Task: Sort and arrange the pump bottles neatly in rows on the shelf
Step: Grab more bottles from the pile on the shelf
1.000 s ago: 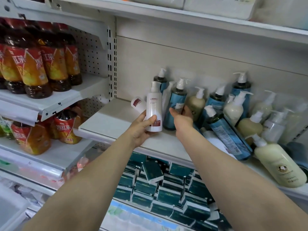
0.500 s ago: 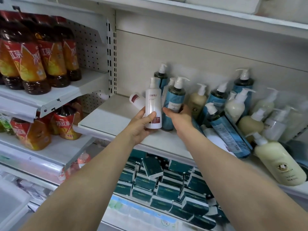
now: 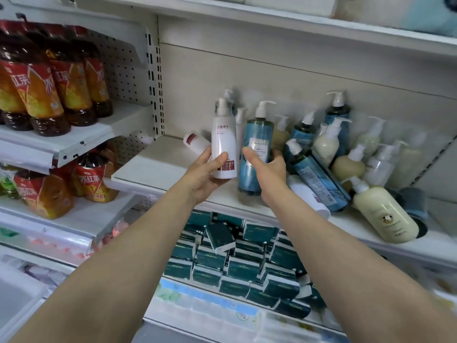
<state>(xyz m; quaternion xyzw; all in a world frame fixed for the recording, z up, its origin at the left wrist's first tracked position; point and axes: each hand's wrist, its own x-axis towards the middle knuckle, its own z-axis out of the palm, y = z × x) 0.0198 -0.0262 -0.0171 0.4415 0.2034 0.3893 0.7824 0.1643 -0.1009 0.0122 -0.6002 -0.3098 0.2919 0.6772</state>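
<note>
1. Left hand [image 3: 206,174] at centre frame has its grip wrapped round the white pump bottle [image 3: 223,147], thumb across the red band low on the label, the bottle upright and held just above the shelf [image 3: 158,167].
2. Right hand [image 3: 268,169] is right beside it, its grip curled round the tall blue pump bottle [image 3: 256,149], which stands upright with its base near the shelf's front edge.
3. White and blue bottles sit side by side, almost touching.
4. Behind the white one, a small white bottle with a red end [image 3: 195,143] lies tipped over on the shelf.
5. To the right of centre it's a jumble: a blue bottle [image 3: 319,179] leaning over, a cream bottle [image 3: 383,216] on its side at the lower right, more pump bottles crowded against the back wall.
6. Upper left of the frame: red-labelled tea bottles [image 3: 49,80] on their own shelves.
7. Below centre, dark green boxes [image 3: 220,237] piled loosely.
</note>
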